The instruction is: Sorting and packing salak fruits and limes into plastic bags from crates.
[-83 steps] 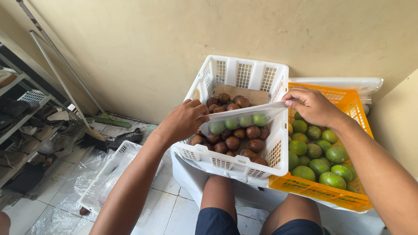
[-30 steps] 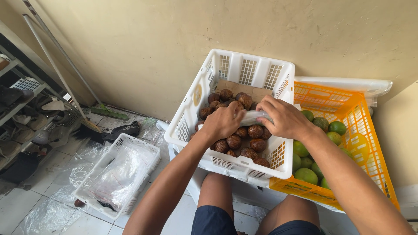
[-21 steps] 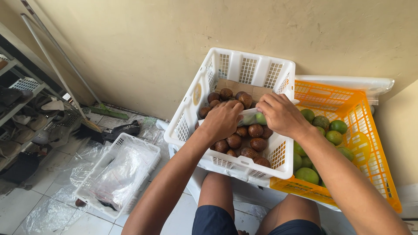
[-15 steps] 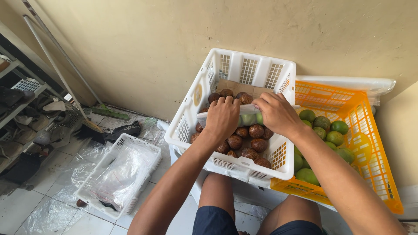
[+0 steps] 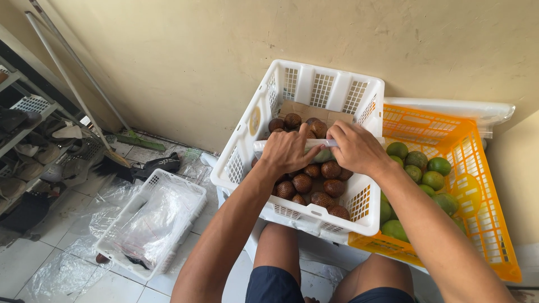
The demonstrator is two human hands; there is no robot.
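Far left: shoe rack [image 5: 25,146] with footwear on its shelves; two pale poles [image 5: 73,84] lean against the cream wall [image 5: 185,62]; a dark sandal [image 5: 159,164] lies on the tiled floor [image 5: 84,280] beside them
Lower left: small white basket [image 5: 150,221] on the floor, crumpled clear plastic inside it; more clear sheeting spread on the tiles around it
Left hand: left hand [image 5: 287,151] over the middle of the white crate [image 5: 314,90]; fingers curled and pinched closed on the left part of the clear plastic bag [image 5: 321,150], thumb reaching toward the other hand
Bag: held between both hands just above the brown fruit, gathered into a tight roll along its top; green fruit shows through it between the hands
Crate contents: brown scaly fruits [image 5: 317,188] heaped in the white crate; a piece of cardboard [image 5: 314,112] against its far wall; the crate rests over the person's knees [image 5: 281,247]
Right hand: right hand [image 5: 356,148] touching the left hand's thumb side; fingers closed over the right part of the rolled bag top
Right: orange crate [image 5: 483,185] just beside the white one, touching it; green round fruits [image 5: 424,168] piled inside; a white tray edge [image 5: 449,106] behind it against the wall
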